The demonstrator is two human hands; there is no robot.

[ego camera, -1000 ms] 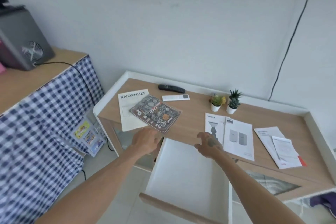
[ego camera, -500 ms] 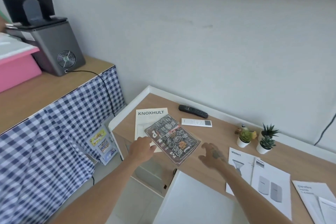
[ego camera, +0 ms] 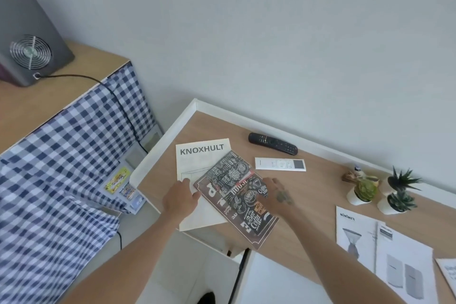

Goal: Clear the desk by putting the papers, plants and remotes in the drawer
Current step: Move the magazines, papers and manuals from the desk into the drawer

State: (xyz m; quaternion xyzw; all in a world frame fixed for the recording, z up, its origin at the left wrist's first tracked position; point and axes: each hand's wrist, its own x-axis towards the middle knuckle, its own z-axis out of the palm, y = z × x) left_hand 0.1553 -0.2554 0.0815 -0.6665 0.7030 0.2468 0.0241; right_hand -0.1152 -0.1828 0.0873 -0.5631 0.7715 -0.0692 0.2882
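Observation:
A white KNOXHULT booklet [ego camera: 201,155] lies near the desk's left corner, under a black coffee-house menu [ego camera: 243,201]. Both overhang the desk's front edge. My left hand [ego camera: 181,198] rests on the booklet's left side, thumb against the menu's edge. My right hand [ego camera: 276,195] lies flat on the menu's right side. Behind them are a black remote [ego camera: 272,143] and a white remote [ego camera: 280,164]. Two small potted plants [ego camera: 362,191] [ego camera: 397,201] stand to the right. The open white drawer [ego camera: 269,276] shows below the desk edge.
More leaflets [ego camera: 385,254] lie at the right front of the desk [ego camera: 320,195], which has a raised white rim. A small figurine [ego camera: 352,175] stands by the plants. To the left, a counter draped in checked cloth [ego camera: 61,180] carries a grey fan unit [ego camera: 27,39] with a cable.
Both hands moved from near the drawer onto the booklet and menu. The two papers now stick out over the desk's front edge. The view swung left and downward.

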